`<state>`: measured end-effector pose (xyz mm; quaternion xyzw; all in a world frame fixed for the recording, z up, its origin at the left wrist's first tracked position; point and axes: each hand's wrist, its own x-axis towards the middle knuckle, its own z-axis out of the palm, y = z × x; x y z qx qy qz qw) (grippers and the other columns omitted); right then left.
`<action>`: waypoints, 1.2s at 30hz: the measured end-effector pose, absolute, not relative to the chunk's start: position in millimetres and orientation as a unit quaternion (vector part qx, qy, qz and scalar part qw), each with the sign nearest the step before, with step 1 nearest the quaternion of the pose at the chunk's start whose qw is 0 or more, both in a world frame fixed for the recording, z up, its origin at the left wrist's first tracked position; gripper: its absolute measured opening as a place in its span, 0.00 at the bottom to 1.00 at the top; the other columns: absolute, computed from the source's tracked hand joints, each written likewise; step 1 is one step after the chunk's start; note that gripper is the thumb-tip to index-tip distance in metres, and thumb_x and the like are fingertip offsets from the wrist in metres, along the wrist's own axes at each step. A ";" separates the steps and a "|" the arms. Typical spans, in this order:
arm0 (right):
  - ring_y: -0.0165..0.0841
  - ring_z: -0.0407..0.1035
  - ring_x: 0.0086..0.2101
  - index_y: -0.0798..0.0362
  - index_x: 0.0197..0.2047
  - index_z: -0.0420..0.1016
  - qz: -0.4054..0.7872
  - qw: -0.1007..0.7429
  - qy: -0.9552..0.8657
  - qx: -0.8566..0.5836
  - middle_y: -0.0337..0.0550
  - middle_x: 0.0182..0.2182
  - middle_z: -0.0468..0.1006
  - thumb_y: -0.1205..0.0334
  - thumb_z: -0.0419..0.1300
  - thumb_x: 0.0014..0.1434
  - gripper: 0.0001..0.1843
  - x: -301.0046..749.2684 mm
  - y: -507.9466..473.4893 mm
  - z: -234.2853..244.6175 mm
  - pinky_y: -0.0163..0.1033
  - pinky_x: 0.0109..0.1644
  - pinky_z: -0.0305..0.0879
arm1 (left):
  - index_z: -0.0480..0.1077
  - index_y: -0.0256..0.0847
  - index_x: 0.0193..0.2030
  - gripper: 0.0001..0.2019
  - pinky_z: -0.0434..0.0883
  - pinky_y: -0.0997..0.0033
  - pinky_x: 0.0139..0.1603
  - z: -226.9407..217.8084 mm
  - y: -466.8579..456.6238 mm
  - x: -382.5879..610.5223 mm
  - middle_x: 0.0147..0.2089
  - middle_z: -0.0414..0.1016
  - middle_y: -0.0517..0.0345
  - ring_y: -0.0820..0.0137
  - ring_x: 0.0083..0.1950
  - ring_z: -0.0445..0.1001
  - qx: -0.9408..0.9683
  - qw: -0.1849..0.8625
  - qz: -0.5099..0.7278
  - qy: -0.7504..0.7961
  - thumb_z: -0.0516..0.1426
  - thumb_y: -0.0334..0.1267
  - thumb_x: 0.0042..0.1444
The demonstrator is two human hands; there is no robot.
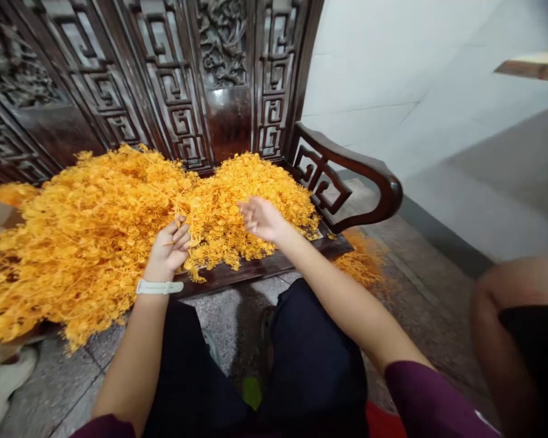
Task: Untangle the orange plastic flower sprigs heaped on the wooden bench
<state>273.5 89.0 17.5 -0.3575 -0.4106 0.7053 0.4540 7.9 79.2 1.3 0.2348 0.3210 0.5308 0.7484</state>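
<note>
A thin orange sprig [179, 238] sits pinched in the left hand [170, 248] at the centre of the frame, the fingers [182, 234] curled closed around its stem. The hand rests on the front edge of a big heap of orange sprigs [91, 231], which fills the left and middle of the picture. The right hand [260, 219] hovers just beside it, over the heap's right lobe, fingers spread open and gripping nothing. A white wristband [159, 287] circles the left wrist. The heap lies loose on the seat of a dark carved settee [260, 266], whose armrest [347, 176] curves at centre right. More sprigs [360, 258] lie on the floor below it. Another person's knee [502, 316] shows at lower right.
</note>
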 end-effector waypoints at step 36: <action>0.24 0.56 0.21 0.52 0.28 0.67 0.389 0.597 -0.438 -0.548 0.32 0.22 0.67 0.54 0.63 0.64 0.17 318.0 108.1 7.8 0.30 0.24 0.53 | 0.67 0.38 0.34 0.16 0.47 0.79 0.15 10.5 37.7 45.1 0.18 0.55 0.70 0.81 0.13 0.48 0.274 0.789 0.479 0.270 0.48 0.32 0.76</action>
